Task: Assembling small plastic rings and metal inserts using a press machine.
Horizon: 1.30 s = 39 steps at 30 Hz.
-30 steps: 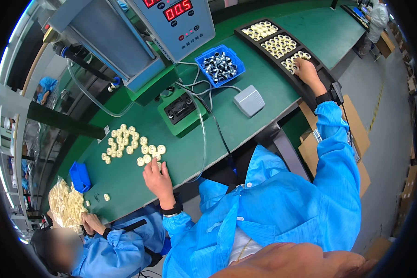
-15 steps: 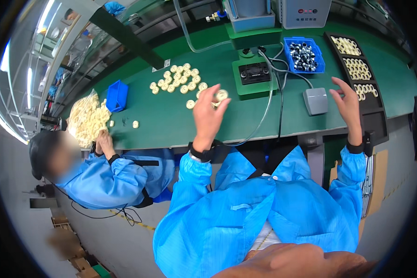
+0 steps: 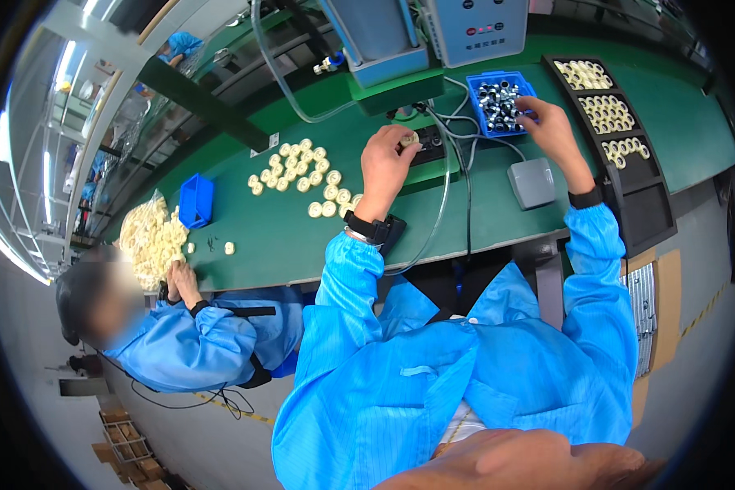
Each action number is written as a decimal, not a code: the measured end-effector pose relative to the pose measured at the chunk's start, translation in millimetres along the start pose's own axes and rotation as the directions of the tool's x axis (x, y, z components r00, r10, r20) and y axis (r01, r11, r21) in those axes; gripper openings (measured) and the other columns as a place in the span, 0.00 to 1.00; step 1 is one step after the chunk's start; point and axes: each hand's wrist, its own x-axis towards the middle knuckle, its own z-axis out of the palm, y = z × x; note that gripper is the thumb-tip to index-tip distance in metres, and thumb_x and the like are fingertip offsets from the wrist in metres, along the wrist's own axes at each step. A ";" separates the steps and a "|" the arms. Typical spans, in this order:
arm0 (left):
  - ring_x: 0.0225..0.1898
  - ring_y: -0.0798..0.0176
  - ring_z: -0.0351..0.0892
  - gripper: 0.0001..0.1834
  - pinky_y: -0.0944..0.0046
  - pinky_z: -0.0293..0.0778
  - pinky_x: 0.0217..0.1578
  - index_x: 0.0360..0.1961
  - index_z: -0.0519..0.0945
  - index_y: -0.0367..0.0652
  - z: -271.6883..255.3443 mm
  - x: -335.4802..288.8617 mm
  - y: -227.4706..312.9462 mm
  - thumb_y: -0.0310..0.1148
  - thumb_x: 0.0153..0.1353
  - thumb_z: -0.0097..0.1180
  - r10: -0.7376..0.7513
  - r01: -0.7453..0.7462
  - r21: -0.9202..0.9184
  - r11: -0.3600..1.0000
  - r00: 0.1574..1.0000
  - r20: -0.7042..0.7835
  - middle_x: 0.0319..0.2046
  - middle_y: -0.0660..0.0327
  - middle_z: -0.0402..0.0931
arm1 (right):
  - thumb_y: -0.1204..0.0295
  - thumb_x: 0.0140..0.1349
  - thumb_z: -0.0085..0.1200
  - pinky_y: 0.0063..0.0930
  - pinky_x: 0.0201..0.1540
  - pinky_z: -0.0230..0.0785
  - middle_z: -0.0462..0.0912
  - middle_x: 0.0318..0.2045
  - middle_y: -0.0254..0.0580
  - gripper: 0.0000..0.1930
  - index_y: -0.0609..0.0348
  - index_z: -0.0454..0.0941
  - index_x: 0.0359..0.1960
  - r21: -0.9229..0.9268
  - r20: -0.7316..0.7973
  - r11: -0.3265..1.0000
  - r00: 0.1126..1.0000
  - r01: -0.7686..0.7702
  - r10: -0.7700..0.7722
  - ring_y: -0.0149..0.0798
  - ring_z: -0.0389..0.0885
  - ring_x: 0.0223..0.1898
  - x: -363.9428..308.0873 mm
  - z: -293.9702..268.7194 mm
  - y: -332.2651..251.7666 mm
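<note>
My left hand (image 3: 384, 167) pinches a cream round plastic ring (image 3: 410, 140) between thumb and fingers, just in front of the black fixture (image 3: 429, 145) at the base of the bench press. My right hand (image 3: 554, 135) is at the right edge of the blue bin (image 3: 475, 80), which is full of small shiny metal sleeves (image 3: 500, 102). Its thumb and fingers curl together over the bin rim; what they grip, if anything, I cannot make out. Several more cream rings (image 3: 290, 167) lie loose on the green bench, to the left of my left hand.
A black compartment tray (image 3: 643, 204) with rows of cream rings stands at the right. A grey box-shaped device (image 3: 532, 184) and hoses lie before the bin. At the left, a co-worker's hands (image 3: 181, 282) touch a heap of cream parts (image 3: 151, 245) beside a blue box (image 3: 196, 201).
My left hand has carried the cream ring right and up from the loose rings to the fixture. My right hand has moved left from beside the black tray to the bin of sleeves.
</note>
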 end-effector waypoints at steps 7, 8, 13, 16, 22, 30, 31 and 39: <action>0.29 0.61 0.81 0.13 0.65 0.77 0.32 0.40 0.84 0.40 2.5 -2.8 0.0 0.29 0.53 0.67 0.034 -0.044 0.149 0.988 0.997 0.071 0.34 0.57 0.83 | 0.77 0.52 0.56 0.42 0.44 0.76 0.81 0.38 0.47 0.07 0.57 0.81 0.34 -0.448 0.044 0.868 0.975 0.212 -0.216 0.51 0.81 0.43 30.9 48.9 29.7; 0.31 0.60 0.82 0.12 0.65 0.77 0.33 0.40 0.84 0.40 1.9 -3.0 1.7 0.28 0.53 0.66 0.055 -0.064 0.132 0.989 0.996 0.075 0.36 0.56 0.83 | 0.77 0.51 0.55 0.42 0.43 0.76 0.80 0.37 0.48 0.06 0.57 0.80 0.31 -0.442 -0.009 0.860 0.957 0.256 -0.290 0.51 0.81 0.42 32.0 56.4 32.4; 0.27 0.69 0.69 0.10 0.69 0.70 0.31 0.37 0.82 0.38 2.4 3.3 18.9 0.24 0.52 0.65 -0.082 0.082 0.004 0.997 0.991 0.105 0.38 0.63 0.78 | 0.75 0.53 0.53 0.43 0.38 0.76 0.78 0.34 0.50 0.04 0.59 0.79 0.26 -0.515 -0.071 0.812 0.930 0.277 -0.362 0.50 0.81 0.37 36.6 69.5 32.4; 0.27 0.69 0.69 0.10 0.69 0.70 0.31 0.37 0.82 0.38 3.6 5.3 17.3 0.25 0.53 0.65 -0.070 0.068 0.016 0.998 0.990 0.124 0.38 0.63 0.78 | 0.75 0.54 0.51 0.42 0.37 0.75 0.76 0.31 0.47 0.02 0.58 0.76 0.28 -0.480 -0.045 0.832 0.939 0.278 -0.340 0.49 0.81 0.36 35.2 68.1 28.7; 0.30 0.63 0.76 0.13 0.64 0.74 0.33 0.42 0.83 0.39 1.1 0.0 24.7 0.27 0.54 0.65 -0.130 0.112 0.135 0.985 0.983 0.132 0.37 0.59 0.82 | 0.77 0.52 0.56 0.42 0.36 0.74 0.77 0.31 0.47 0.06 0.59 0.80 0.33 -0.314 -0.137 0.930 0.960 0.193 -0.245 0.51 0.80 0.34 29.1 55.7 25.8; 0.41 0.51 0.81 0.14 0.58 0.77 0.38 0.45 0.82 0.42 -0.4 -3.8 33.1 0.28 0.56 0.63 0.007 -0.034 0.252 0.967 0.994 0.107 0.36 0.58 0.81 | 0.78 0.58 0.57 0.27 0.36 0.78 0.83 0.32 0.43 0.05 0.66 0.78 0.35 0.761 0.184 0.612 0.976 -0.214 0.113 0.35 0.84 0.31 -7.5 12.4 -17.6; 0.37 0.53 0.81 0.14 0.59 0.76 0.35 0.45 0.82 0.42 -1.8 -5.3 36.2 0.27 0.56 0.63 0.004 -0.032 0.295 0.955 0.995 0.095 0.36 0.58 0.81 | 0.77 0.61 0.58 0.23 0.35 0.79 0.84 0.34 0.42 0.07 0.68 0.78 0.39 0.804 0.228 0.542 0.969 -0.243 0.096 0.31 0.84 0.31 -13.4 5.7 -21.9; 0.20 0.71 0.72 0.20 0.69 0.69 0.23 0.50 0.80 0.40 -1.6 -41.4 82.9 0.23 0.54 0.66 -0.042 0.045 -0.016 0.999 0.984 0.174 0.33 0.59 0.81 | 0.79 0.62 0.58 0.27 0.43 0.80 0.84 0.40 0.46 0.14 0.67 0.78 0.50 0.886 0.419 0.164 0.901 -0.433 0.116 0.38 0.86 0.39 -65.2 32.0 -37.6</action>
